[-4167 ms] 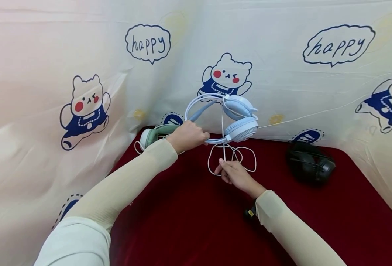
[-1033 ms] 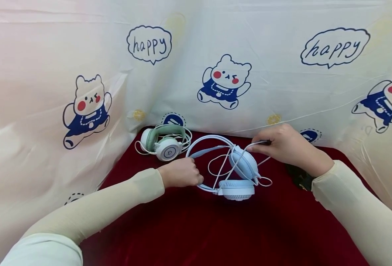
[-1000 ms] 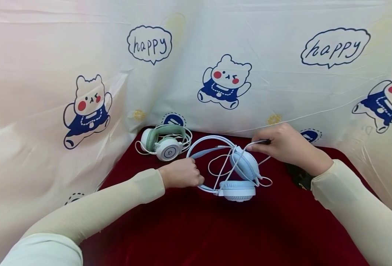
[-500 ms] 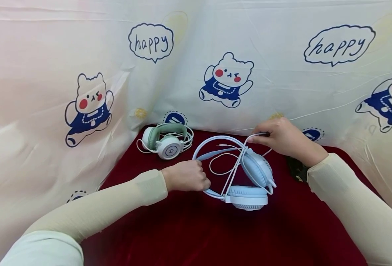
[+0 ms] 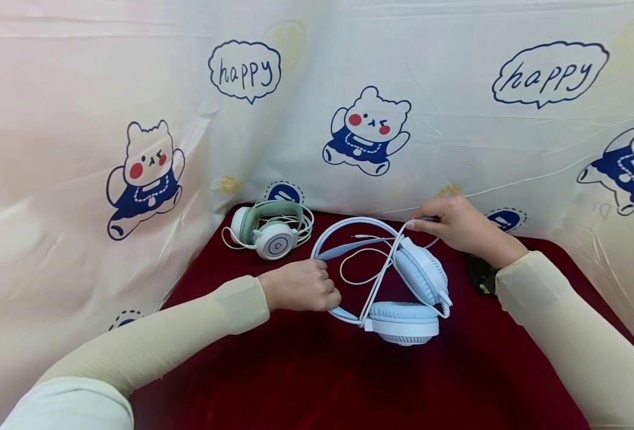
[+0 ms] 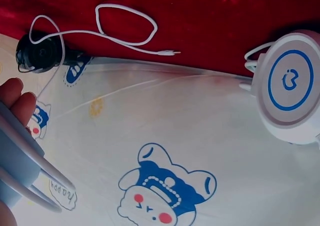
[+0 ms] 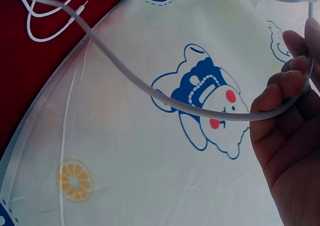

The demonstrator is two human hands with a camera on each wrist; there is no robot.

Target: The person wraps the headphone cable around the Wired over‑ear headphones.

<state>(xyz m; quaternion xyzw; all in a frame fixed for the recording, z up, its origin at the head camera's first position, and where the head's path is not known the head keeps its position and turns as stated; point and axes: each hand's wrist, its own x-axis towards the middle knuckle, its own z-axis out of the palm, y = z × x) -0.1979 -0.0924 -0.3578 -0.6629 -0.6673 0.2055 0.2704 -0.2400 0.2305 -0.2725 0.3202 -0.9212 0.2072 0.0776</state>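
Observation:
In the head view, light blue over-ear headphones [image 5: 405,325] are tipped on their side at mid-table, ear cups facing right. My left hand [image 5: 301,286] grips their headband, fingers curled round it; the left wrist view catches a bit of that blue band [image 6: 17,156]. My right hand [image 5: 459,230], up beyond the ear cups, holds the white cable [image 7: 200,112] with curled fingers. Strands of this cable run across the headphones between the two ends of the headband. The loose end lies in a loop on the red cloth, its metal jack plug [image 6: 167,52] showing.
White and green headphones [image 5: 274,242] with a bundled cable stand at the back left. Black headphones [image 6: 40,53] lie at the back right, mostly behind my right forearm in the head view. A printed curtain [image 5: 371,191] borders the red-covered table [image 5: 295,370].
The blue headphones came down from a raised position and shifted slightly right and nearer. My right hand went from below them to the upper right, and the cable strands drew closer together.

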